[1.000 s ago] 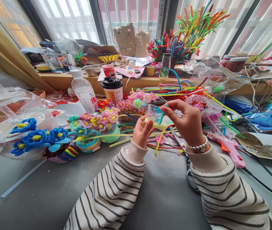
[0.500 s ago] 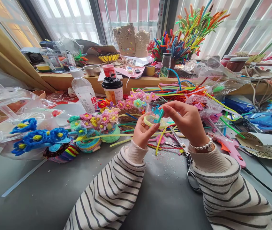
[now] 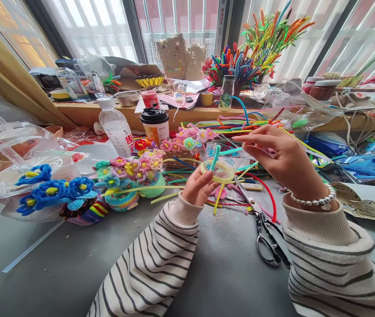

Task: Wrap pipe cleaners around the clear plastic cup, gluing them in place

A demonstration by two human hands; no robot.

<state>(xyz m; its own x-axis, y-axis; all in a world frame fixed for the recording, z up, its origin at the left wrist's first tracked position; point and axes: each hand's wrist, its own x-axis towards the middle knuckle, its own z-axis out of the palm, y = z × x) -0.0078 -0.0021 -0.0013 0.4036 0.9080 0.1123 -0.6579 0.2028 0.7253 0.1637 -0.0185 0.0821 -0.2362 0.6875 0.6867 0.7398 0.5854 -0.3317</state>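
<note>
The left hand (image 3: 199, 182) grips a small clear plastic cup (image 3: 229, 166) with blue print, its thumb against the pale yellow fuzzy ring (image 3: 223, 178) around the cup. The cup is held tilted above the grey tabletop (image 3: 223, 268), just beyond the left thumb and between the 2 hands. A turquoise fuzzy stem (image 3: 215, 158) stands nearly upright by the cup's left side, and another turquoise length (image 3: 231, 151) runs from near its top toward the right hand (image 3: 238, 144).

The right hand's thumb and index finger have a narrow gap between their tips; whether they pinch the end of that length, I cannot tell. Below and left of the right wrist lie 1 pair of silver-bladed, black-handled scissors (image 3: 253, 203) and 1 curved red fuzzy stem (image 3: 269, 190).
</note>
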